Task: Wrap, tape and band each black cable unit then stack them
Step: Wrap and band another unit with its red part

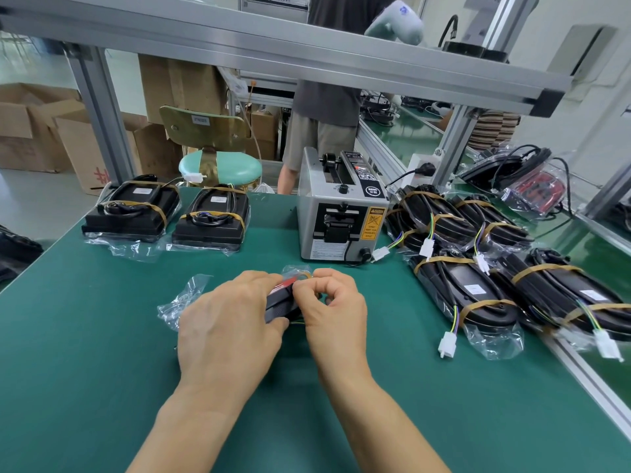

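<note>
A black cable unit point(280, 303) in a clear plastic bag stands on edge on the green mat point(102, 353), between my hands. My left hand point(227, 327) grips its near side and covers most of it. My right hand point(333, 308) pinches a tan rubber band point(303, 275) at the unit's top, where a red label shows. Loose bag plastic point(184, 298) sticks out to the left. Two banded units point(131, 211) point(211, 218) lie at the back left. Several banded units point(478, 291) are piled on the right.
A grey tape dispenser point(341, 213) stands behind the hands at mid-table. White connectors point(446, 343) on wires trail from the right pile. An aluminium frame rail point(587, 377) edges the table's right side. A person stands beyond the table, near a green stool point(220, 169).
</note>
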The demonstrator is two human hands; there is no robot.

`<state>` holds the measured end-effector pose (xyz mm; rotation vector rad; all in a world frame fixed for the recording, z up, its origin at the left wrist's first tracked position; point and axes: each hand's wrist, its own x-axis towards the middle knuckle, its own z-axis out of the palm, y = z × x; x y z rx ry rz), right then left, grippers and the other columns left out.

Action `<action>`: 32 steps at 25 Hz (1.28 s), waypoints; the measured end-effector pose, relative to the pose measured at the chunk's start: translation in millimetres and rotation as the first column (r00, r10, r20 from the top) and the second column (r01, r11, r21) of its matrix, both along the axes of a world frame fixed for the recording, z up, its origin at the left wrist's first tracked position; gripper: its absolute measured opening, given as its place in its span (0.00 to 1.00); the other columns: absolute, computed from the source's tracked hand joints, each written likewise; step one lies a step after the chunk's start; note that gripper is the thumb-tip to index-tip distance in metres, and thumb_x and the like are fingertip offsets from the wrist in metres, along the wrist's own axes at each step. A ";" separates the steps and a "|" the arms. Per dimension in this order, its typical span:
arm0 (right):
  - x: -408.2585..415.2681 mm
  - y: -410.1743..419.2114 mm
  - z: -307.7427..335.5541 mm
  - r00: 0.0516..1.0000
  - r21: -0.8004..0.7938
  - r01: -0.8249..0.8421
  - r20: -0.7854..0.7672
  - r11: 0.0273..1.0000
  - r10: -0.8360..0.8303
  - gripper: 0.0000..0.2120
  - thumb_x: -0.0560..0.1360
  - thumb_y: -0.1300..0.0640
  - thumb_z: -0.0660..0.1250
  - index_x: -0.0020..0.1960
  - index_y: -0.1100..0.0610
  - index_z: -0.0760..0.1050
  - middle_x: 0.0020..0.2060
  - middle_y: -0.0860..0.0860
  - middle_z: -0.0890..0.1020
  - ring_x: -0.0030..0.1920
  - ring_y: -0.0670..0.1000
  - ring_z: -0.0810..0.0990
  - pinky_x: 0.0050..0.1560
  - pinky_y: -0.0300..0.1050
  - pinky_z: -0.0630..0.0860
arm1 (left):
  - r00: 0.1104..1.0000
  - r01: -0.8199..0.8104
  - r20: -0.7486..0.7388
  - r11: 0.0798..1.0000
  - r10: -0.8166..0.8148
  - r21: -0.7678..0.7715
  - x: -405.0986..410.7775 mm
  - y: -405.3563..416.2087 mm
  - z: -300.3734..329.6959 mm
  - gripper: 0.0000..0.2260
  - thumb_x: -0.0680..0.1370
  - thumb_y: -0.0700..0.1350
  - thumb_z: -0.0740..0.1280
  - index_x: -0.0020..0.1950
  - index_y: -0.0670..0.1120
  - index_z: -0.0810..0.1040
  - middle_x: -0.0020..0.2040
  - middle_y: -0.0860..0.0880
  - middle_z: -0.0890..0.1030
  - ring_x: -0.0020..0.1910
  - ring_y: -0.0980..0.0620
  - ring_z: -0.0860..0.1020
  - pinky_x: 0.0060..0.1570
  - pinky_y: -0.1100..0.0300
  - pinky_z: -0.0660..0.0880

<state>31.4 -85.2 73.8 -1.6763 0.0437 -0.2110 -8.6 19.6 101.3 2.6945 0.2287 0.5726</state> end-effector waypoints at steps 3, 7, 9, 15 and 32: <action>0.1 1.1 -0.6 1.000 0.006 0.009 0.004 1.000 -0.009 0.08 0.71 0.65 0.69 0.33 0.58 0.80 0.51 0.48 0.77 0.44 0.31 0.74 0.44 0.25 0.67 | 1.000 0.000 0.000 1.000 0.000 -0.005 0.3 0.3 0.2 0.17 0.68 0.50 0.74 0.56 0.62 0.79 0.54 0.62 0.80 0.50 0.51 0.79 0.42 0.60 0.70; 1.8 0.9 -0.9 1.000 0.029 0.012 -0.006 0.999 -0.012 0.08 0.70 0.65 0.69 0.33 0.58 0.80 0.49 0.48 0.77 0.43 0.32 0.74 0.44 0.26 0.68 | 1.000 0.004 0.002 1.000 -0.004 0.001 0.7 0.7 -0.1 0.18 0.68 0.51 0.74 0.56 0.62 0.78 0.54 0.62 0.80 0.50 0.52 0.79 0.43 0.60 0.71; 1.6 1.0 -0.8 1.000 0.027 0.008 -0.001 1.000 -0.008 0.09 0.70 0.64 0.69 0.32 0.57 0.80 0.49 0.49 0.78 0.43 0.32 0.75 0.44 0.27 0.69 | 1.000 0.006 0.005 1.000 -0.006 -0.005 0.6 1.0 -0.4 0.18 0.68 0.50 0.74 0.56 0.62 0.78 0.54 0.62 0.80 0.50 0.52 0.79 0.43 0.59 0.71; 1.2 0.2 -0.3 1.000 0.025 0.003 -0.002 1.000 -0.003 0.09 0.70 0.65 0.69 0.32 0.59 0.80 0.49 0.49 0.78 0.43 0.33 0.75 0.43 0.27 0.69 | 1.000 0.007 0.010 1.000 -0.007 -0.018 -0.3 -0.6 0.5 0.18 0.67 0.49 0.75 0.55 0.61 0.80 0.53 0.61 0.81 0.49 0.50 0.80 0.42 0.59 0.71; 3.0 1.3 -4.5 0.995 0.127 -0.052 -0.080 0.991 0.062 0.10 0.72 0.54 0.71 0.52 0.47 0.75 0.53 0.45 0.79 0.51 0.37 0.76 0.51 0.33 0.70 | 1.000 0.014 0.006 1.000 -0.014 -0.024 -2.3 1.2 1.2 0.18 0.67 0.50 0.75 0.55 0.63 0.79 0.52 0.63 0.81 0.48 0.52 0.79 0.39 0.62 0.66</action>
